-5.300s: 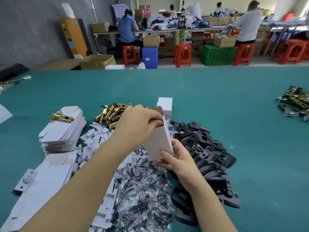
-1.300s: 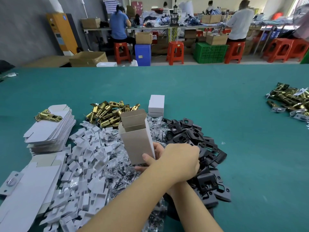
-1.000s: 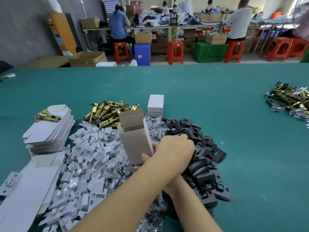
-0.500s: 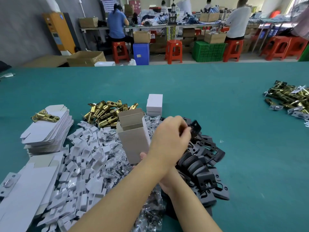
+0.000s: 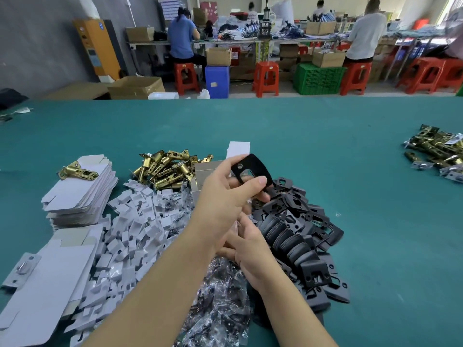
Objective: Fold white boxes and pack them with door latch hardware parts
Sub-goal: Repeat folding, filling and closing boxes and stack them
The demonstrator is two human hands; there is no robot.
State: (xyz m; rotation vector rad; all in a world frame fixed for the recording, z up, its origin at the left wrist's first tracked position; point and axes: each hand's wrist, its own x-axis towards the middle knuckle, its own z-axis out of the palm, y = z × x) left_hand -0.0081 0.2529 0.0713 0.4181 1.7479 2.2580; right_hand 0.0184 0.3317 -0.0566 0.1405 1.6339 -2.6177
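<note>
Grey wall [image 5: 37, 41], red stools [image 5: 266, 77] (plastic), cluttered workbench [image 5: 250, 40] behind

The left hand [image 5: 225, 196] is raised across the right forearm, thumb and fingers pinching; the right hand [image 5: 250, 244] (partly hidden beneath) stays unclear.

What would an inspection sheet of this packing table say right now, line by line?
Surface: green table, wide and covered in cloth.
Job's things: open box behind the hands; black plate lifted above the black plates pile; brass latches; flat box stack; white inserts; bagged screws.
Clutter: second latch heap far right; closed white box.
Hands: left hand pinches the plate; right hand is low beside the box, its grip hidden.
Cables: nothing seen.
Surroundings: people seated at benches, red stools, green crate.
</note>
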